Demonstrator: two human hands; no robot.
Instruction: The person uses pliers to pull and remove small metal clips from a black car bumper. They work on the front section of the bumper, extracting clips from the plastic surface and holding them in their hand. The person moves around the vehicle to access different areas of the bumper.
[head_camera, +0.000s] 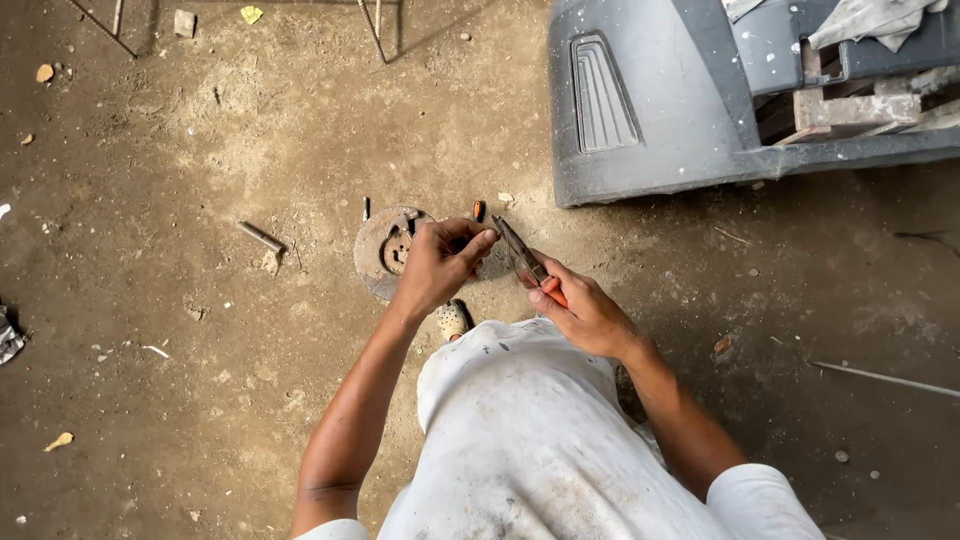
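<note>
Left hand (440, 262) grips the rusty round metal plate (385, 255) on the dirt floor (200, 330); right hand (585, 312) clamps orange-handled pliers (528, 262) (tips near the rim), mid-prying, needing steady bracing.

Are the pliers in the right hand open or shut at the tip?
Shut: the pliers show one closed tip, no gap, in the right hand.

A rusty round brake backing plate (380, 250) lies flat on the dirt floor, just ahead of the person's white sandal (452, 320). Its face is dusty brown, with a raised hub fitting near its middle; its right part is hidden under a hand. Orange-handled pliers (528, 262) are held tilted to the right of the plate, grey nose pointing toward its right edge.
</note>
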